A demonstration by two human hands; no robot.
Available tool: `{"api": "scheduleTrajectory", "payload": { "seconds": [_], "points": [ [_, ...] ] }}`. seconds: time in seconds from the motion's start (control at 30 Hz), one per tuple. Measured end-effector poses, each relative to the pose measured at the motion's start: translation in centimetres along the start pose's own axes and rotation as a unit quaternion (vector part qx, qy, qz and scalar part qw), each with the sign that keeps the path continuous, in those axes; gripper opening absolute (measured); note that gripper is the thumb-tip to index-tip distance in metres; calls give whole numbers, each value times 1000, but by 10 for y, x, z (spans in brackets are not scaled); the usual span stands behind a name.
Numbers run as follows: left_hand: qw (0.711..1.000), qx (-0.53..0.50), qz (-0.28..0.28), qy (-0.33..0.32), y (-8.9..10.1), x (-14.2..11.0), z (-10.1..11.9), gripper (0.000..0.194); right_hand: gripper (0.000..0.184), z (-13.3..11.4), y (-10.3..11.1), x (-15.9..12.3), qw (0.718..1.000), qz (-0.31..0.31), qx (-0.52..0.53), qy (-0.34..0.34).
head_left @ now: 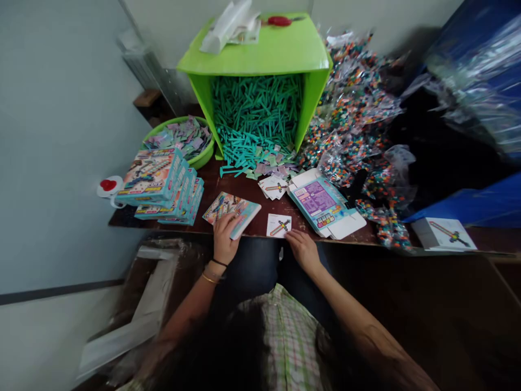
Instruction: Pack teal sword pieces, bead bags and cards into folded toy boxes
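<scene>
My left hand (226, 239) is on the near edge of a small printed cardboard box (232, 209), fingers bent over its top face and the thumb out of sight. The box lies on the dark table, its pale side turned to the right. A white card (278, 225) with a pixel-style sword picture lies at the table's front edge. At its lower right corner are the fingertips of my right hand (303, 250), closed together on the card. Beyond it is a small fan of similar cards (273, 187). Flattened box blanks (321, 203) rest to the right.
Finished-looking boxes (150, 176) are stacked at left, before a green basin (205, 155) of small packets. A green bin (254, 60) on its side spills teal sticks (256, 108). Bags of coloured beads (350, 108) heap up at right, near a card stack (445, 233).
</scene>
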State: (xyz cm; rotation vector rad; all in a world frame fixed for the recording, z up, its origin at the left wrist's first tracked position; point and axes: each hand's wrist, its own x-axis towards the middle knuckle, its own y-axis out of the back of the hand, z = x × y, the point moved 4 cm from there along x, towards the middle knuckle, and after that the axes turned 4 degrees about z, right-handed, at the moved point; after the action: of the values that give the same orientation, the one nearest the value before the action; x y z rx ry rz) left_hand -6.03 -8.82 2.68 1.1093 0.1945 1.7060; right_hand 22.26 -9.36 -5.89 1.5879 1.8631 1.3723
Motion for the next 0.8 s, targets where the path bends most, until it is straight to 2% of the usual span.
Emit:
{"api": "scheduleTrajectory", "payload": {
  "seconds": [0.13,0.27,0.4,0.5,0.8],
  "points": [
    [992,-98,43,65,27,19,9,41,36,7,11,35,999,34,33,-21],
    [986,-135,39,90,48,20,11,48,38,1,3,59,997,51,60,-27],
    [986,-139,11,94,55,15,10,52,33,-10,-12,69,994,43,97,-35],
    [985,-138,-2,100,57,12,9,49,26,-12,-13,75,989,54,127,-55],
    [975,-172,8,143,72,21,0,49,41,2,29,93,961,162,175,-138]
  ]
}}
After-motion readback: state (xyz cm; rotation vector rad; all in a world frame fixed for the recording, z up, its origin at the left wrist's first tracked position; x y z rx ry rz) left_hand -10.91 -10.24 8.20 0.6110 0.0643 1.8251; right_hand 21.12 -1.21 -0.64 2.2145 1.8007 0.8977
